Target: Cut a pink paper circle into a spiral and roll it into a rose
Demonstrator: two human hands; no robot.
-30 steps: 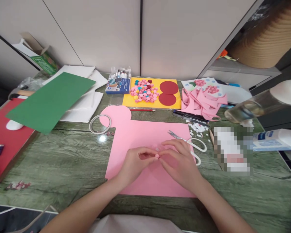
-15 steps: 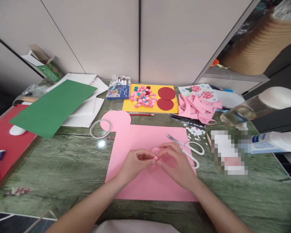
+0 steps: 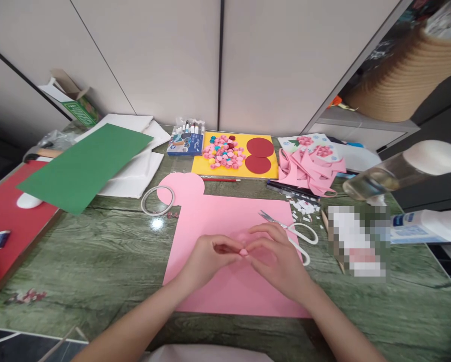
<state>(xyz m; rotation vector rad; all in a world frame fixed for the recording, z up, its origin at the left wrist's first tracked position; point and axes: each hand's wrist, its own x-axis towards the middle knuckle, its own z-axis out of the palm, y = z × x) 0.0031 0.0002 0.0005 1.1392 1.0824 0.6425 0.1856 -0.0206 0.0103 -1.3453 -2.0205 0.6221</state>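
Observation:
A small pink paper piece (image 3: 243, 252) is pinched between the fingertips of my left hand (image 3: 210, 256) and my right hand (image 3: 280, 254). Both hands are closed on it, fingertips almost meeting, above a large pink sheet (image 3: 210, 296). White-handled scissors (image 3: 303, 234) lie beside my right hand, partly hidden by it, blades pointing to the upper left. Pink round paper (image 3: 188, 187) lies at the sheet's upper left, with a tape roll (image 3: 144, 201) overlapping its edge. Small coloured rolls, mostly pink (image 3: 223, 152), are piled on a yellow sheet (image 3: 200, 168) next to red circles (image 3: 259, 147).
A green sheet (image 3: 86, 166) lies over white papers at the left, near a red sheet (image 3: 7, 211). At the back stands a marker box (image 3: 186, 143). Pink scraps (image 3: 308, 168), pens (image 3: 293, 190), white paper bits (image 3: 304, 206) and a bottle (image 3: 383, 173) are at the right.
The view has shifted slightly. The large round pink shape that showed behind the fingertips is now less visible, and the fingers have moved a little around the small piece.

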